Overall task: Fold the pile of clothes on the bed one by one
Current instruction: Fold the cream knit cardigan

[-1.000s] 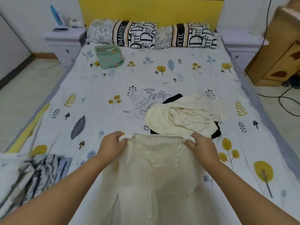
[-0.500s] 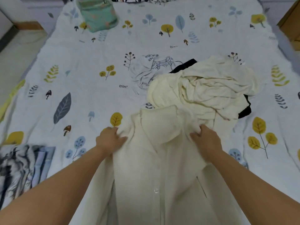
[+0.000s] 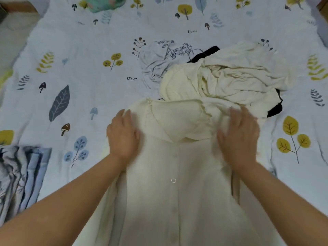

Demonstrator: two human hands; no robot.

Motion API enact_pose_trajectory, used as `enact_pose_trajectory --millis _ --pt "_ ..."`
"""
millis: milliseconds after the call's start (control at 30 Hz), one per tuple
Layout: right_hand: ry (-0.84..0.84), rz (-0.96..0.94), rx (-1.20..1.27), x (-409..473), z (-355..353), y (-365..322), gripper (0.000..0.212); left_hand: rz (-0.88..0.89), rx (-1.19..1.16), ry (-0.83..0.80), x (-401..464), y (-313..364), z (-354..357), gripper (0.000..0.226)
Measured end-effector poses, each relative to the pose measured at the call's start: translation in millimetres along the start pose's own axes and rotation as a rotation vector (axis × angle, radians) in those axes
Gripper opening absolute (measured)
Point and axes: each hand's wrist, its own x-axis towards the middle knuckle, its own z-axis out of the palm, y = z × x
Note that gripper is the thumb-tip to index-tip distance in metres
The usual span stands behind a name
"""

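A cream button-up shirt (image 3: 177,174) lies flat on the bed in front of me, collar pointing away, buttons running down its middle. My left hand (image 3: 123,134) rests palm down on its left shoulder with fingers spread. My right hand (image 3: 239,135) presses flat on the right shoulder, slightly blurred. Just beyond the collar sits the pile of clothes (image 3: 225,79): a crumpled cream garment on top, a black garment (image 3: 275,109) under it, and a white printed tee (image 3: 168,57) at its left.
The bedsheet (image 3: 79,68) is white with leaf and tree prints. A grey-and-blue striped garment (image 3: 19,174) lies at the near left edge. A folded teal item (image 3: 104,2) sits at the far top. Floor shows at the left.
The shirt went from held up by its shoulders to laid on the bed. Both hands let go of it and now lie flat on the shoulders. The view tilted down.
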Motion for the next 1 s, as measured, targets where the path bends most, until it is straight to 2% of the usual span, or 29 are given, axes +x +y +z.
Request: enact_pose_trajectory --millis 67,133,200,233,300,367,433,500,567,667,767,833,900,1000 --pt "-0.061 -0.242 -0.073 -37 13 -7 0.058 0.156 0.035 -0.103 -22 11 8 0.062" --pt "-0.208 -0.426 -0.190 -66 28 4 0.057 0.241 0.163 -0.326 -42 14 18 0.065" --pt "-0.351 -0.436 -0.281 -77 33 19 0.057 0.199 0.267 -0.541 -55 11 23 0.061" --pt "-0.412 -0.407 -0.302 -79 30 23 0.057 0.164 0.290 -0.582 -57 12 23 0.059" --pt "-0.439 -0.334 -0.223 -79 19 21 0.050 0.107 0.258 -0.561 -63 19 17 0.059" --pt "-0.343 -0.222 -0.099 -86 0 11 0.033 0.074 0.165 -0.489 -77 24 9 0.059" --pt "-0.281 -0.075 0.020 -107 -16 9 0.036 0.086 0.078 -0.375 -101 24 4 0.060" --pt "-0.340 0.057 0.020 -132 -34 11 0.040 0.082 0.024 -0.297 -132 20 0 0.054" --pt "-0.514 0.127 -0.061 -159 -45 14 0.045 -0.001 -0.019 -0.270 -164 19 -9 0.048" --pt "-0.626 0.199 -0.034 -188 -55 17 0.049 -0.247 -0.080 -0.328 -206 18 -16 0.052" --pt "-0.692 0.334 0.106 -198 -64 15 0.045 -0.355 -0.143 -0.427 -229 23 -22 0.049" --pt "-0.734 0.361 0.164 -202 -72 12 0.039 -0.354 -0.220 -0.413 -236 25 -26 0.049" --pt "-0.690 0.354 0.227 -203 -85 17 0.028 -0.338 -0.275 -0.372 -239 22 -35 0.048" --pt "-0.678 0.376 0.242 -205 -112 37 0.011 -0.320 -0.248 -0.311 -238 9 -53 0.041"
